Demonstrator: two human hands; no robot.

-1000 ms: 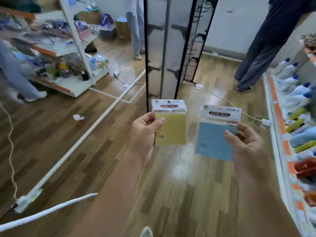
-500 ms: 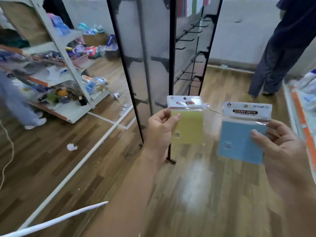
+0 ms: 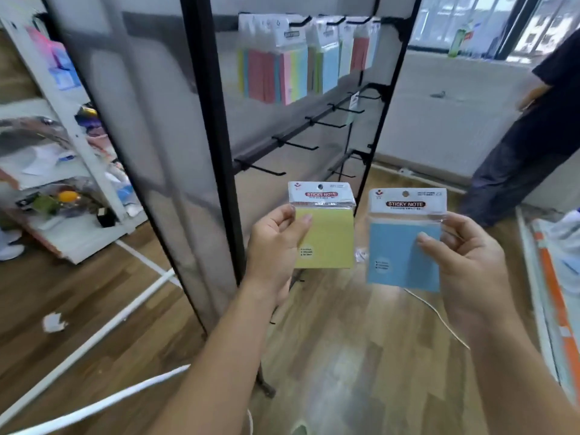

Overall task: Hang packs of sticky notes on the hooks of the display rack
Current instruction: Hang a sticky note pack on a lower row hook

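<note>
A sticky-note pack in each hand, before the black metal display rack (image 3: 213, 120).
My left hand (image 3: 276, 246) pinches the yellow plastic-wrapped pack (image 3: 326, 233) by its left edge; my right hand (image 3: 464, 265) pinches the blue plastic-wrapped pack (image 3: 401, 255) (thumb on its face); black hooks (image 3: 295, 146) jut out above both.

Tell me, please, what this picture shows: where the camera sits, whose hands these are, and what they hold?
There is no machine here: a person works bare-handed, and the one camera sits on their head, looking forward and down. The left hand pinches a yellow pack of sticky notes; the right hand pinches a blue pack. Neither pack lies on a surface; both are held up above the wooden floor. Ahead stands the black display rack: hanging packs fill its top row, and most hooks below look bare.
</note>
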